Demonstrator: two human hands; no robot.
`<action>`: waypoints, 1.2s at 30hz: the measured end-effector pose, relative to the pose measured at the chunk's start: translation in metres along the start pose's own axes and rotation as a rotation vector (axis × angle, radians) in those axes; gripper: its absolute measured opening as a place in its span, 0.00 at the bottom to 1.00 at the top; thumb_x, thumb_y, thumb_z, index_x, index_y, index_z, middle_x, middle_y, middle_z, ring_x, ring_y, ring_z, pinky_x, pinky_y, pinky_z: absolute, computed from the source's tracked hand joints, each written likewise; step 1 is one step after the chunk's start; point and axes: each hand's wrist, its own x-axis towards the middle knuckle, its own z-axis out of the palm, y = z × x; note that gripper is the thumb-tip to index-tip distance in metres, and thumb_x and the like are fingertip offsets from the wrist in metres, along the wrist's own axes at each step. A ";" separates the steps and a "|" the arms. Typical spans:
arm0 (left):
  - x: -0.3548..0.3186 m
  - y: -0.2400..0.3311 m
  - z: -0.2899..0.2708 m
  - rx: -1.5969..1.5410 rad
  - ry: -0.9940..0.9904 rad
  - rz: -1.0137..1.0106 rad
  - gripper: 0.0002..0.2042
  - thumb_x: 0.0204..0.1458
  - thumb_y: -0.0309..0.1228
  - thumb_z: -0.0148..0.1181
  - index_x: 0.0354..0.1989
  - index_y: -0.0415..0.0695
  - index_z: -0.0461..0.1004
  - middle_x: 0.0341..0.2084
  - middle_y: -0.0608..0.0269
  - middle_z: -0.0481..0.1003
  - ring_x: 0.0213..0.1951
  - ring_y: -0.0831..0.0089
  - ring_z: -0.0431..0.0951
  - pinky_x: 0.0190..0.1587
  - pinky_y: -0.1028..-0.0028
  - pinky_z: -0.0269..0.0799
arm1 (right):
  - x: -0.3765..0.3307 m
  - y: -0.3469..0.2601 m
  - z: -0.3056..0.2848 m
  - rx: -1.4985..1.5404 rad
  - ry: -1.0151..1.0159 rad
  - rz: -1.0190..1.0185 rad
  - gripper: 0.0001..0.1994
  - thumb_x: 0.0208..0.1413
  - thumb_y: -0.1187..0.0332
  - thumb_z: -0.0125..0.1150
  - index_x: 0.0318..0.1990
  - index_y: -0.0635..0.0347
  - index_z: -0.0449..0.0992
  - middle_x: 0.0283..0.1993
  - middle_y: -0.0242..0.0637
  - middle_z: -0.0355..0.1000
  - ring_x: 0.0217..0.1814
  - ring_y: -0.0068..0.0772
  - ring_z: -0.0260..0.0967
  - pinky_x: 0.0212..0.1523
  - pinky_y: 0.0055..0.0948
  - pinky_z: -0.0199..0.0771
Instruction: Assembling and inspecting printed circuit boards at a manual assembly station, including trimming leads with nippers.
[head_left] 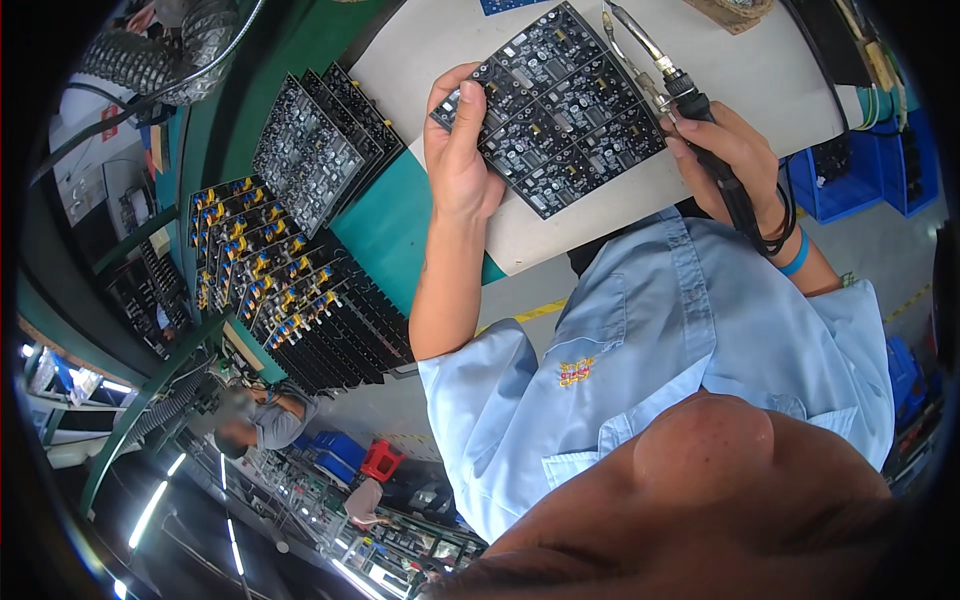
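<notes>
A black circuit board panel lies tilted on a white mat. My left hand grips its left edge, thumb on top. My right hand holds a soldering iron by its black handle. The iron's metal tip points up along the panel's right edge. A black cord runs from the handle past my wrist, which wears a blue band.
Stacks of black boards and rows of boards with yellow and blue parts stand left on the green bench. Blue bins sit right. Another person works at a bench lower left, near a red crate.
</notes>
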 end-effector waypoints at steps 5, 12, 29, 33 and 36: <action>0.000 -0.005 -0.004 -0.005 0.026 -0.011 0.14 0.66 0.33 0.57 0.54 0.42 0.68 0.41 0.55 0.79 0.37 0.72 0.80 0.41 0.73 0.78 | -0.001 0.004 0.003 0.039 -0.035 0.001 0.23 0.43 0.89 0.66 0.49 0.64 0.77 0.38 0.44 0.78 0.26 0.32 0.67 0.29 0.25 0.71; -0.002 0.002 0.000 -0.033 0.005 -0.001 0.12 0.65 0.33 0.59 0.53 0.45 0.69 0.42 0.55 0.78 0.37 0.70 0.79 0.42 0.72 0.78 | -0.009 -0.009 -0.001 0.025 -0.034 0.062 0.22 0.43 0.88 0.66 0.48 0.64 0.76 0.39 0.45 0.78 0.28 0.35 0.68 0.30 0.27 0.72; -0.048 0.038 0.039 -0.177 -0.065 0.007 0.13 0.64 0.31 0.55 0.55 0.45 0.67 0.43 0.54 0.77 0.41 0.67 0.78 0.47 0.69 0.76 | 0.042 -0.073 -0.040 0.034 -0.065 0.001 0.22 0.43 0.88 0.67 0.49 0.64 0.75 0.43 0.48 0.77 0.34 0.40 0.73 0.36 0.32 0.76; -0.054 0.038 0.045 -0.227 -0.059 -0.065 0.18 0.61 0.30 0.56 0.59 0.44 0.66 0.46 0.51 0.76 0.45 0.63 0.78 0.50 0.65 0.75 | 0.030 -0.074 -0.039 0.032 -0.065 0.015 0.22 0.43 0.88 0.67 0.48 0.64 0.76 0.42 0.47 0.77 0.34 0.40 0.73 0.36 0.31 0.76; -0.050 0.036 0.048 -0.269 -0.046 -0.140 0.22 0.59 0.30 0.57 0.62 0.43 0.65 0.49 0.49 0.75 0.47 0.59 0.77 0.53 0.62 0.74 | 0.025 -0.064 -0.035 0.020 -0.051 -0.001 0.21 0.43 0.88 0.67 0.48 0.64 0.76 0.42 0.46 0.77 0.35 0.40 0.74 0.37 0.31 0.76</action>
